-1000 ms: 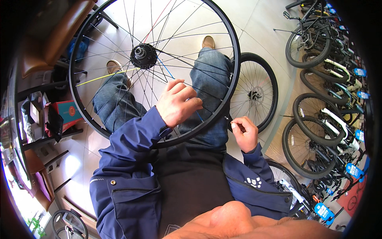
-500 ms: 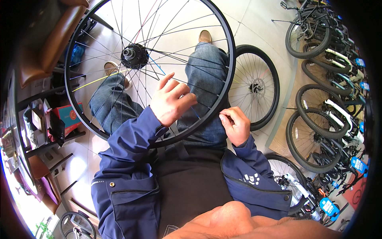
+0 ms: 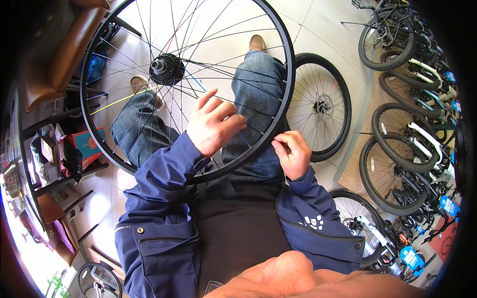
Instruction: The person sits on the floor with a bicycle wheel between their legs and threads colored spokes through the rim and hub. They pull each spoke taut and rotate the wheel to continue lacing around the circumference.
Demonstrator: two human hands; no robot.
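The right hand is now sitting close against the lower right edge of the bicycle wheel, its thumb and fingertips pressing together beside the rim. A second ago it was hanging farther out, a small dark piece showing at the fingertips; that piece is no longer showing, so I cannot tell whether the fingers are pinching it. The move is bringing the handwork right to the rim. The left hand is reaching over the spokes, forefinger lifting and other fingers curling; whether it is pinching a spoke, I cannot tell. A blue spoke is running behind it. The wheel is spreading over the jeans, sitting slightly farther left than a second ago. Farther out, a second wheel is showing beyond the right leg, and bikes are lining the right side.
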